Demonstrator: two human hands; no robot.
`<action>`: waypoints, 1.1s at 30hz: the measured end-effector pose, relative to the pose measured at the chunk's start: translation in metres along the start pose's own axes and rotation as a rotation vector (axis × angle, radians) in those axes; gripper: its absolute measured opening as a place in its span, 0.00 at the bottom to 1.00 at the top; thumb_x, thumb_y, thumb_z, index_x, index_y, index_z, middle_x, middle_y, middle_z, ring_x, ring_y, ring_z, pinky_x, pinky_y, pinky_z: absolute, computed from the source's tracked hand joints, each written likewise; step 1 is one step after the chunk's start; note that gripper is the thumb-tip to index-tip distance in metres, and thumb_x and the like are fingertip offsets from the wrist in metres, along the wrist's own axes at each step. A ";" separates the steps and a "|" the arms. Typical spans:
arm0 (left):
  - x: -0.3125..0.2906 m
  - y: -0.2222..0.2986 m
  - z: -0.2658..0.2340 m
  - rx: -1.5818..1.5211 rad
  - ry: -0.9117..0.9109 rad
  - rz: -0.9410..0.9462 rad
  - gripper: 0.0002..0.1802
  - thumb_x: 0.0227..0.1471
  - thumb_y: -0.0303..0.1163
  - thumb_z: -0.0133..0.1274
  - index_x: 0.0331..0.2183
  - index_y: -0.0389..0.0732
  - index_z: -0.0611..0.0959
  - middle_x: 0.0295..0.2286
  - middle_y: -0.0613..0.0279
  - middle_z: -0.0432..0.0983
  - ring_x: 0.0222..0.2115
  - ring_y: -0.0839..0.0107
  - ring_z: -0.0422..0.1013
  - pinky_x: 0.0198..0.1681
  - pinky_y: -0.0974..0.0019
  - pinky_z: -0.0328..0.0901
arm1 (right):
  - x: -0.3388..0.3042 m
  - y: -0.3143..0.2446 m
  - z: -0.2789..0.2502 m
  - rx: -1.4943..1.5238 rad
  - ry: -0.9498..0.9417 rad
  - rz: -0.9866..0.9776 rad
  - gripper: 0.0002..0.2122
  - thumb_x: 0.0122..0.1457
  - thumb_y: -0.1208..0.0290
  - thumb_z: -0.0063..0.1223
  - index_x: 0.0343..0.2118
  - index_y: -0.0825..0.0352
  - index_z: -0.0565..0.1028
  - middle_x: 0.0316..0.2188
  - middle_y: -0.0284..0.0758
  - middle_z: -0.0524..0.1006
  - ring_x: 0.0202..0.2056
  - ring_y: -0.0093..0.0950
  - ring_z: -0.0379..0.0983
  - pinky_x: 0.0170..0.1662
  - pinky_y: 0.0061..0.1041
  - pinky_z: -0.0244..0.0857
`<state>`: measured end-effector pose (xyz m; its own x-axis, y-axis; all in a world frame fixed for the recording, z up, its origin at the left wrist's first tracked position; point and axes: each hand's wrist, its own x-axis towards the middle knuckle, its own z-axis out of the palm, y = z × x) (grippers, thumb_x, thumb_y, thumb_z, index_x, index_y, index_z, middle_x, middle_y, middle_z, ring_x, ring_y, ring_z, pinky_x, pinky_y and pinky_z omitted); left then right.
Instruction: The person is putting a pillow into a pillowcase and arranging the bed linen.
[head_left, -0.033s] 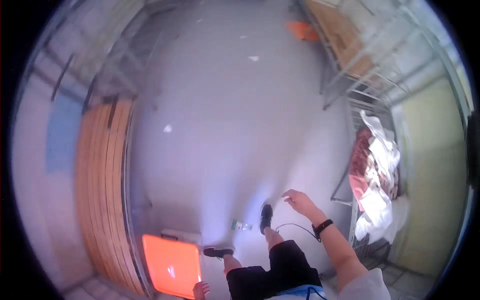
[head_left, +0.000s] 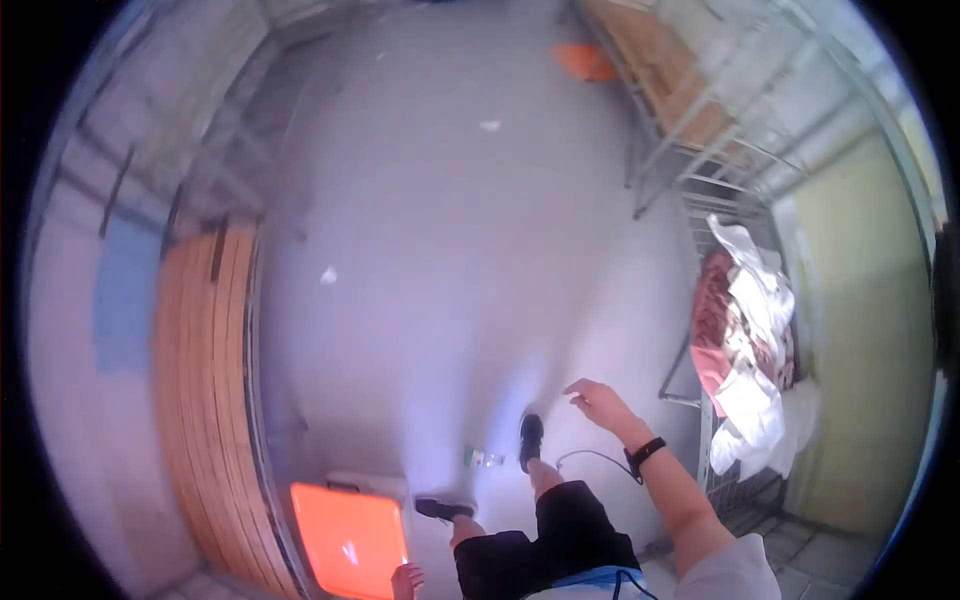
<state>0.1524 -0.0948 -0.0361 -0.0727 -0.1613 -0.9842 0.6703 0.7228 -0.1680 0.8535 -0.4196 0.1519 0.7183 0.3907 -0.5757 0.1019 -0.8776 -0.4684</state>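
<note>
Left hand (head_left: 407, 581), 6:30: at edge of orange rounded-square plastic panel (head_left: 345, 530); finger state unclear. Right hand (head_left: 600, 403), 4 o'clock: empty, fingers apart. Positions unchanged.

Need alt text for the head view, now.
A person's left hand is at the edge of a square orange panel; the right hand hangs empty over a grey floor. An apparent bottle lies between the shoes. Wooden slats line the left; crumpled cloths lie at right.
</note>
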 end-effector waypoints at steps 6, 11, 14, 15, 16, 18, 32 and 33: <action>-0.058 0.399 0.267 0.841 -0.055 0.634 0.22 0.60 0.44 0.37 0.44 0.37 0.74 0.35 0.53 0.77 0.31 0.65 0.75 0.31 0.65 0.71 | 0.053 0.095 -0.050 0.256 0.482 0.028 0.09 0.51 0.78 0.50 0.36 0.65 0.74 0.35 0.38 0.75 0.34 0.37 0.74 0.37 0.31 0.68; -0.154 0.542 0.374 0.815 0.034 0.806 0.17 0.61 0.38 0.39 0.43 0.37 0.75 0.33 0.57 0.77 0.29 0.71 0.74 0.32 0.69 0.70 | 0.072 0.101 -0.067 0.397 0.646 0.074 0.08 0.52 0.72 0.51 0.35 0.65 0.76 0.33 0.40 0.75 0.34 0.37 0.74 0.38 0.31 0.68; -0.174 0.602 0.441 0.910 -0.079 0.906 0.15 0.60 0.35 0.40 0.42 0.37 0.75 0.32 0.60 0.77 0.28 0.73 0.73 0.31 0.70 0.69 | 0.076 0.102 -0.071 0.388 0.706 0.087 0.07 0.54 0.70 0.50 0.34 0.64 0.75 0.32 0.38 0.75 0.31 0.36 0.74 0.35 0.32 0.68; -0.168 0.626 0.455 0.979 -0.127 0.911 0.15 0.58 0.34 0.41 0.43 0.37 0.75 0.32 0.60 0.77 0.28 0.73 0.73 0.30 0.70 0.69 | 0.077 0.104 -0.070 0.339 0.703 0.100 0.07 0.55 0.70 0.49 0.34 0.64 0.75 0.31 0.38 0.76 0.31 0.37 0.74 0.35 0.32 0.68; -0.160 0.651 0.475 1.056 -0.178 0.911 0.14 0.57 0.34 0.43 0.43 0.37 0.75 0.31 0.60 0.77 0.28 0.74 0.73 0.30 0.70 0.68 | 0.082 0.109 -0.075 0.294 0.703 0.123 0.07 0.55 0.70 0.48 0.33 0.64 0.75 0.30 0.39 0.76 0.31 0.37 0.74 0.35 0.32 0.68; -0.144 0.695 0.518 1.093 -0.242 0.945 0.15 0.56 0.34 0.43 0.43 0.39 0.75 0.31 0.60 0.77 0.28 0.73 0.73 0.30 0.70 0.68 | 0.099 0.126 -0.097 0.404 0.641 0.287 0.08 0.55 0.68 0.48 0.34 0.65 0.76 0.31 0.41 0.77 0.32 0.38 0.74 0.36 0.33 0.67; -0.135 0.984 0.706 1.628 -0.139 0.621 0.16 0.54 0.39 0.42 0.40 0.40 0.75 0.32 0.58 0.77 0.28 0.62 0.74 0.29 0.57 0.68 | 0.027 0.043 -0.083 0.713 1.034 0.918 0.10 0.56 0.67 0.45 0.36 0.63 0.76 0.33 0.41 0.77 0.36 0.41 0.74 0.40 0.35 0.67; -0.132 0.990 0.736 1.659 -0.141 0.607 0.16 0.54 0.39 0.42 0.40 0.40 0.75 0.32 0.58 0.77 0.28 0.62 0.74 0.29 0.57 0.68 | 0.020 0.043 -0.074 0.707 1.031 0.992 0.10 0.56 0.67 0.45 0.36 0.62 0.76 0.33 0.41 0.78 0.36 0.40 0.74 0.40 0.35 0.67</action>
<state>1.3695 0.1477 -0.0313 0.4452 -0.2700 -0.8538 0.5550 -0.6650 0.4997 0.9233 -0.4697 0.1699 0.4698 -0.8351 -0.2862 -0.7828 -0.2442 -0.5724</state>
